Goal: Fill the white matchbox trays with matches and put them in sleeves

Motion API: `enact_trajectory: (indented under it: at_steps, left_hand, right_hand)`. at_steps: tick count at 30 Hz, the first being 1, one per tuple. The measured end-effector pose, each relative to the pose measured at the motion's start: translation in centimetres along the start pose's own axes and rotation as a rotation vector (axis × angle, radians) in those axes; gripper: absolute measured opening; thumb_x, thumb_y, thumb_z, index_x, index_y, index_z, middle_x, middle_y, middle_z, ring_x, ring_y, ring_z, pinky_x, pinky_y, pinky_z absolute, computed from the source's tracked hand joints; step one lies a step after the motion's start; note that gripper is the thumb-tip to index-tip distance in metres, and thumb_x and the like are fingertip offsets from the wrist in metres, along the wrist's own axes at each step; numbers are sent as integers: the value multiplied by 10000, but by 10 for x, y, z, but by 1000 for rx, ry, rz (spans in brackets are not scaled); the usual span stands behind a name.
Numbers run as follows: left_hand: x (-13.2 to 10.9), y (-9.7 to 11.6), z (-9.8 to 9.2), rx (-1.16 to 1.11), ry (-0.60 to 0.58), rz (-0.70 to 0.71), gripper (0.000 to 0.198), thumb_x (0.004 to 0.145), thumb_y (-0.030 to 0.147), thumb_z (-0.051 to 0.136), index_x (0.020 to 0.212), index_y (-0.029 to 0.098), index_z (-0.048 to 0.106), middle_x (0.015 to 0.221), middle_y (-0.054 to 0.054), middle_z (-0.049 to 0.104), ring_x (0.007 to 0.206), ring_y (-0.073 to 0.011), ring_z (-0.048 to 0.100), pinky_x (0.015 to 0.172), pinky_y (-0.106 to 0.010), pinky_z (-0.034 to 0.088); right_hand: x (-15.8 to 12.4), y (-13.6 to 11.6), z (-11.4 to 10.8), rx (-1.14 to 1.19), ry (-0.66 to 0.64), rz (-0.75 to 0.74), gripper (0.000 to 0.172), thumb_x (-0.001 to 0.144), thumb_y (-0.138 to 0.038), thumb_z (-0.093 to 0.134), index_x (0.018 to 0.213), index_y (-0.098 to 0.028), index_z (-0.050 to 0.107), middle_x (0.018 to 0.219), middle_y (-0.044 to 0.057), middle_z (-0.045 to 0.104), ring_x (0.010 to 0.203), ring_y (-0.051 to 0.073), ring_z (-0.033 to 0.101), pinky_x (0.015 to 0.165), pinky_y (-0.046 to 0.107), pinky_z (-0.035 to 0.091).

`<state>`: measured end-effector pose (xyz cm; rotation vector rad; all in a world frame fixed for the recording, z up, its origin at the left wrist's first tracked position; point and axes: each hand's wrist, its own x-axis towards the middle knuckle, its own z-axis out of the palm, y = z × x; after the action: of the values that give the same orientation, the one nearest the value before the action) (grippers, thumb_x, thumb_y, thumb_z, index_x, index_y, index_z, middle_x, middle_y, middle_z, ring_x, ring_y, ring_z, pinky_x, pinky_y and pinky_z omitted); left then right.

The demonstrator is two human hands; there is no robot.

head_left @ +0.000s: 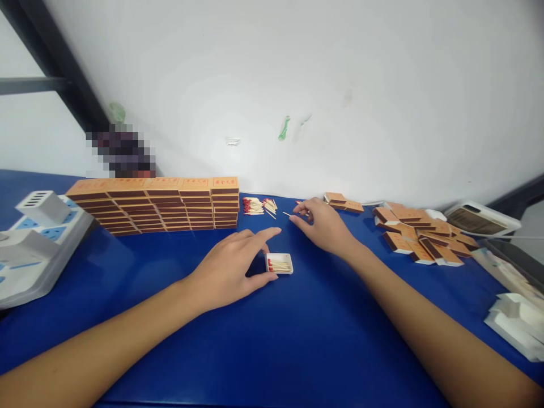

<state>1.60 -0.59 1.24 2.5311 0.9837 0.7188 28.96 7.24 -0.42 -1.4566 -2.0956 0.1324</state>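
Observation:
A small white matchbox tray [290, 258], partly filled with red-headed matches [279, 266], lies on the blue table. My left hand [233, 263] steadies its left end, with the thumb at the near corner, a fingertip at the far corner and the index finger stretched out above. Further back, my right hand [321, 224] has its fingers drawn together around a match [287, 213], whose pale stick pokes out to the left. Its fingers partly hide a few red match heads behind them. Loose matches [254, 206] lie in small piles left of my right hand.
A stacked wall of matchboxes [170, 207] stands at the back left. Several matchboxes [419, 229] lie heaped on the right, and a few more [342, 202] lie by the wall. A power strip [51, 249], a phone [482, 218] and a white carton [516, 323] flank the table [272, 351].

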Motion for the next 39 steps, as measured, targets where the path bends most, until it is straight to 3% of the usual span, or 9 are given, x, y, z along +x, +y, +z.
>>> enact_trajectory:
  at_steps: [7,11,13,16,20,27,33,39]
  left_hand:
    - [1,-1,0,-3,-19,-18,758,949,336,793,1581,320,375,1141,-10,741,1096,-251,687,1007,-452,564]
    - [1,-1,-1,-9,-4,-24,759,943,325,798,1577,312,381,1140,-10,745,1085,-247,696,985,-441,572]
    - [1,-2,-1,5,13,-32,754,937,319,799,1572,309,391,1145,-14,748,1079,-250,700,970,-438,576]
    - [2,-4,-1,16,35,-52,754,927,317,806,1565,310,405,1141,-17,754,1088,-258,704,975,-444,574]
    - [3,-7,-1,-1,54,-71,751,915,326,818,1551,306,420,1141,-19,757,1107,-260,706,995,-448,572]
    - [3,-7,-2,14,149,-67,742,920,316,813,1548,296,418,1139,-4,766,1156,-251,703,1064,-457,546]
    - [3,-6,-3,48,276,-107,698,934,359,802,1523,294,434,1146,3,778,1175,-246,706,1066,-434,547]
    - [1,-6,-1,84,246,-82,677,939,323,803,1514,279,448,1155,-7,779,1164,-259,690,1022,-434,561]
  right_hand:
    - [12,3,18,-14,-9,-48,121,972,-294,660,889,-207,672,973,115,669,1011,306,571,984,475,458]
    - [5,-10,5,34,4,-71,122,1016,-290,601,933,-218,653,980,112,695,1014,303,577,942,447,472]
    - [-2,-18,-4,97,23,-70,119,1032,-280,567,1058,-220,667,979,101,705,998,294,591,894,425,482]
    - [-13,-35,-14,163,14,-95,254,1047,-257,518,1251,-239,667,983,91,701,989,292,597,878,426,479]
    - [-24,-59,-21,232,-42,-160,261,1086,-270,460,1128,-269,718,976,70,715,953,263,621,928,443,470]
    - [-35,-78,-19,538,-83,122,206,1000,-416,648,990,-257,779,920,39,798,819,220,688,744,368,522]
    - [-39,-73,-5,607,-44,142,198,934,-461,730,936,-289,826,1190,65,781,1095,267,700,797,381,563]
    - [-23,-55,-4,485,-34,178,190,950,-381,683,986,-233,796,1010,64,804,912,228,708,745,339,538]
